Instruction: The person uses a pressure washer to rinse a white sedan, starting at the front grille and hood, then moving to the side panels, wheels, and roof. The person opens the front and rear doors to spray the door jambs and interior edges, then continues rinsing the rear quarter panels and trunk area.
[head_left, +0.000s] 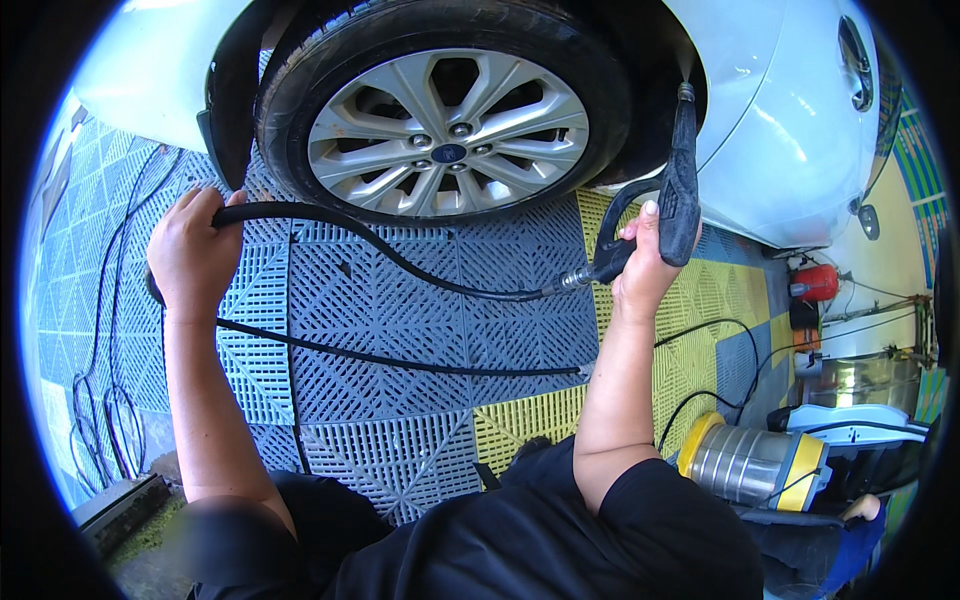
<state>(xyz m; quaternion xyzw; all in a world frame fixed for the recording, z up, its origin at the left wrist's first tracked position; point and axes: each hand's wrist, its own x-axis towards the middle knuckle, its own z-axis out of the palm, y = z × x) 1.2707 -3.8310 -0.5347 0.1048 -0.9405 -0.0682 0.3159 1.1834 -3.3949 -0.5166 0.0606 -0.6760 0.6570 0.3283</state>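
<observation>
My right hand (646, 259) is wrapped around the grip of a black pressure-washer spray gun (681, 172). The gun's nozzle (685, 91) points into the dark wheel arch (660, 90), and a faint spray shows at its tip. A black hose (420, 271) runs from the metal coupling (570, 280) at the grip across to my left hand (196, 251), which is closed around it. Between and beyond my hands stands a car wheel with a silver multi-spoke alloy rim (405, 127) and a black tyre (281, 139). My right palm and fingers are partly hidden by the gun.
White car body panels (757, 112) flank the wheel. Grey and yellow slatted floor tiles (375, 330) carry more hose (375, 360) and cables (112, 300). At right are a steel-and-yellow vacuum drum (739, 461), a red canister (816, 283) and part of another person's hand (862, 508).
</observation>
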